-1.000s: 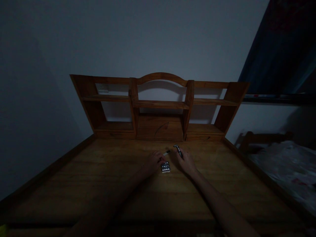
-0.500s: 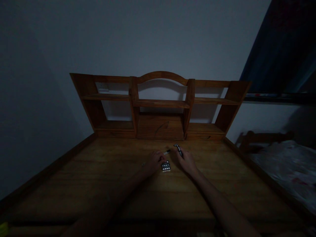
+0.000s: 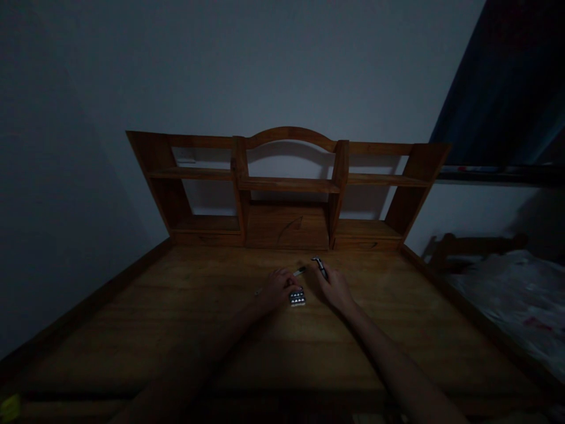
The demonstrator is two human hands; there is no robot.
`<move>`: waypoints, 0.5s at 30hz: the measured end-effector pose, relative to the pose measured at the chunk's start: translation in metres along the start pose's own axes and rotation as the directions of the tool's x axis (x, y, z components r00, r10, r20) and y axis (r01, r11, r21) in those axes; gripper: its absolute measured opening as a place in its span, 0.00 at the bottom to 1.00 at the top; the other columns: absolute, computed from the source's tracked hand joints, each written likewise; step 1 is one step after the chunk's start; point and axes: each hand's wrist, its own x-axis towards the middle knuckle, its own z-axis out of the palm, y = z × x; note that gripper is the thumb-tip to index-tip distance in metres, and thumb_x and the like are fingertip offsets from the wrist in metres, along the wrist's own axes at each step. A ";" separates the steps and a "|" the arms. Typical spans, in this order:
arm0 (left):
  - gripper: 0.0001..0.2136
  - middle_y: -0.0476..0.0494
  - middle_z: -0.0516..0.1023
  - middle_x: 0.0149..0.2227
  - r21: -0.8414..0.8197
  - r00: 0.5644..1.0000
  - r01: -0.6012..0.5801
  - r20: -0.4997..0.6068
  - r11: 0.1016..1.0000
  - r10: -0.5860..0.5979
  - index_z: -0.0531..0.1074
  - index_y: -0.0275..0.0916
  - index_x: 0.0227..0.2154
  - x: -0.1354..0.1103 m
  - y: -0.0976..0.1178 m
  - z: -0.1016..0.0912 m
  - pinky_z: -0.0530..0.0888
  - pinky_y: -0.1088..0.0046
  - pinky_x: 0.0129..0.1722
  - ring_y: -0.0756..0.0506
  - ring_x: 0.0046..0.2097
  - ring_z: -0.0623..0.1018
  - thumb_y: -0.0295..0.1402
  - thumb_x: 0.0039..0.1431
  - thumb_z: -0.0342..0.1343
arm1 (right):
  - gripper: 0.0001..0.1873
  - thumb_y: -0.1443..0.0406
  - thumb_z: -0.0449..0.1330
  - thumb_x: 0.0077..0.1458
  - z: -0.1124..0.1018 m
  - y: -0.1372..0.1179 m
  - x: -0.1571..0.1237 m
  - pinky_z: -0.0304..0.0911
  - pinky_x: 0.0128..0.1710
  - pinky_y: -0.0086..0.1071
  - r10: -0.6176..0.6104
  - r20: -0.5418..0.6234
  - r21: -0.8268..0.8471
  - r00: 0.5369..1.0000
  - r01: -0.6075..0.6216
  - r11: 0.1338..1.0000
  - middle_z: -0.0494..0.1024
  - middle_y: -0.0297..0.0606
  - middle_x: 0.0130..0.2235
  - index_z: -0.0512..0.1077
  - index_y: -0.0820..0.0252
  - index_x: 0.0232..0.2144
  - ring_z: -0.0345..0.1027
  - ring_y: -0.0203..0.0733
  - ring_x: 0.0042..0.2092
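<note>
My left hand [image 3: 279, 287] rests low over the wood with curled fingers. Its fingertips are at the upper edge of a small dark block [image 3: 297, 299] that carries rows of silver pieces, perhaps a bit holder. What the fingertips pinch, if anything, is too small to make out. In my right hand [image 3: 336, 290] is a small tool [image 3: 321, 267] with a dark handle and a bent silver head, its head pointing away and to the left. Between the hands, a slim light-and-dark piece [image 3: 300, 271] sticks out beyond my left fingers.
A tiny pale item [image 3: 258, 291] lies left of my left hand. At the back of the wooden desk [image 3: 185, 330] stands a wooden shelf unit [image 3: 289, 185] against the wall. Plastic-covered bedding [image 3: 512, 294] is on the right, and something yellow [image 3: 9, 407] at the lower left corner.
My left fingers have shifted slightly and now cover more of the block's upper edge. The right hand and its tool have barely moved.
</note>
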 end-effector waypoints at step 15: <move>0.07 0.45 0.72 0.34 0.025 0.997 0.054 -0.049 0.998 -0.053 0.75 0.37 0.30 0.002 -0.002 0.006 0.64 0.72 0.42 0.47 0.40 0.70 0.35 0.54 0.59 | 0.22 0.52 0.47 0.66 0.001 -0.001 0.001 0.60 0.35 0.31 -0.011 -0.004 0.026 1.000 0.011 1.000 0.77 0.39 0.37 0.71 0.57 0.51 0.72 0.45 0.37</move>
